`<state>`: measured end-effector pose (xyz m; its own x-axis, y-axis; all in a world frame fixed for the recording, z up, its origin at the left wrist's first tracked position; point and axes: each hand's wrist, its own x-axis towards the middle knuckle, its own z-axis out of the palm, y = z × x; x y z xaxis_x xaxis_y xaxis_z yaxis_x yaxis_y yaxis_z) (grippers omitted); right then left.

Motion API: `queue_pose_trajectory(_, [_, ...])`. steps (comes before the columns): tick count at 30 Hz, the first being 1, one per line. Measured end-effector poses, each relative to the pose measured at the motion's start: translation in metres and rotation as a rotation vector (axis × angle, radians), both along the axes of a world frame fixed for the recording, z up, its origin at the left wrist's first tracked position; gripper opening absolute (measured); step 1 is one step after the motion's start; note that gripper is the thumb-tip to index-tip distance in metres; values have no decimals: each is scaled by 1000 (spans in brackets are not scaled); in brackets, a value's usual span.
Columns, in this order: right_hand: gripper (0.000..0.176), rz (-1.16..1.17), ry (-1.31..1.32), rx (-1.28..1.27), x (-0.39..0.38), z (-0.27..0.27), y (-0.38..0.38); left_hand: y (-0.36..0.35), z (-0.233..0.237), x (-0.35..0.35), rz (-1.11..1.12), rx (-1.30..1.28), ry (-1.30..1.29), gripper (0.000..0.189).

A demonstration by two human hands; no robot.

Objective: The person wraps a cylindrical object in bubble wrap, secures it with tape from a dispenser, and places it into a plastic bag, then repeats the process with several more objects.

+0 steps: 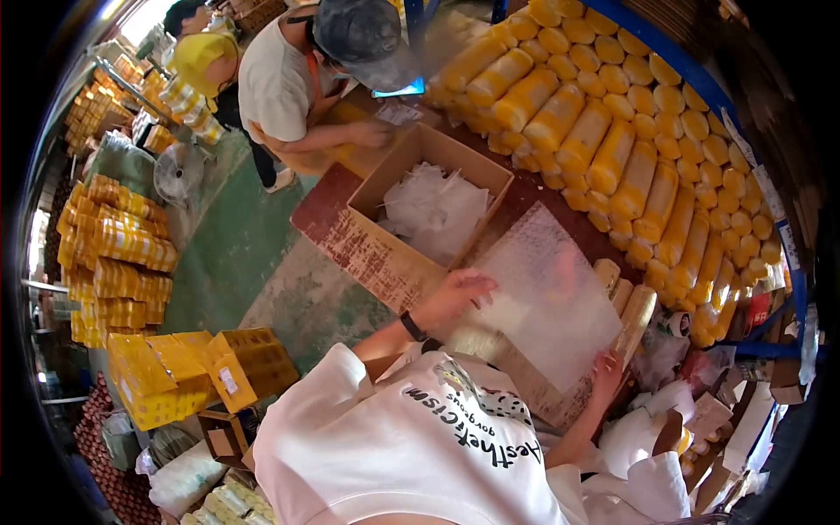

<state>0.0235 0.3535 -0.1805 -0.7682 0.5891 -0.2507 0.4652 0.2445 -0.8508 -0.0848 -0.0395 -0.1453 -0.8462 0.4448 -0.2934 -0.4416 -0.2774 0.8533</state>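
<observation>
A translucent sheet of bubble wrap lies over the worn red table. My left hand is above the table at the sheet's left side, fingers apart and holding nothing. My right hand is at the sheet's lower right edge, its fingers spread near the rim; whether it touches the sheet is unclear. Beyond my left hand stands an open cardboard box with crumpled white plastic inside. Gold wrapped rolls lie along the right side of the sheet.
A stack of yellow wrapped rolls rises behind the table to the right. A co-worker leans over the table's far end, with another person behind. Taped yellow boxes stand at the lower left.
</observation>
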Motion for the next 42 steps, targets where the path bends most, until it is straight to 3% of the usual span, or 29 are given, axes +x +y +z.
queue_pose_trajectory(1, [33, 24, 70, -48, -1, -1, -2, 2, 14, 1, 30, -181, 19, 10])
queue_pose_trajectory(3, [34, 75, 209, -141, -13, 29, -43, 9, 26, 8, 55, -571, 640, 13])
queue_pose_trajectory(4, [33, 92, 228, -408, -18, 45, -71, 13, 28, 13, 64, -766, 952, 15])
queue_pose_trajectory(6, [25, 288, 184, -703, -31, 96, -134, 32, 25, 23, -55, -709, 1149, 21])
queue_pose_trajectory(7, [21, 322, 180, -682, -36, 115, -161, 39, 24, 26, -115, -679, 1248, 23])
queue_pose_trajectory(12, [19, 319, 68, -283, -42, 76, -162, 44, 44, 24, -210, -601, 1457, 29])
queue_pose_trajectory(13, [18, 297, 74, -401, -42, 77, -159, 42, 45, 22, -215, -559, 1477, 30])
queue_pose_trajectory(15, [16, 245, 84, -640, -40, 96, -164, 37, 50, 22, -228, -571, 1437, 31])
queue_pose_trajectory(19, [15, 393, 196, -321, -35, 81, -168, 37, 55, 22, -154, -347, 1122, 32])
queue_pose_trajectory(22, [14, 477, 189, -36, -36, 94, -182, 52, 32, 20, -105, -128, 232, 34])
queue_pose_trajectory(25, [12, 521, 233, 128, -38, 105, -192, 50, 11, 6, -68, 257, -66, 41])
queue_pose_trajectory(26, [13, 596, 307, 296, -39, 105, -189, 50, 15, 6, -31, 257, -88, 39])
queue_pose_trajectory(28, [12, 572, 267, 176, -39, 107, -190, 51, 24, 8, 44, 255, -136, 37])
queue_pose_trajectory(32, [14, 498, 304, 46, -40, 98, -178, 48, 23, 8, -76, 199, -66, 21])
queue_pose_trajectory(36, [20, 380, 313, -483, -36, 109, -179, 50, 26, 12, -180, 127, -13, 16])
queue_pose_trajectory(37, [20, 392, 319, -468, -36, 108, -181, 52, 27, 13, -213, 131, -23, 16])
queue_pose_trajectory(40, [21, 407, 312, -397, -36, 101, -184, 62, 26, 23, -136, -235, 449, 14])
queue_pose_trajectory(42, [20, 398, 272, -311, -38, 94, -184, 65, 35, 28, -39, -423, 616, 12])
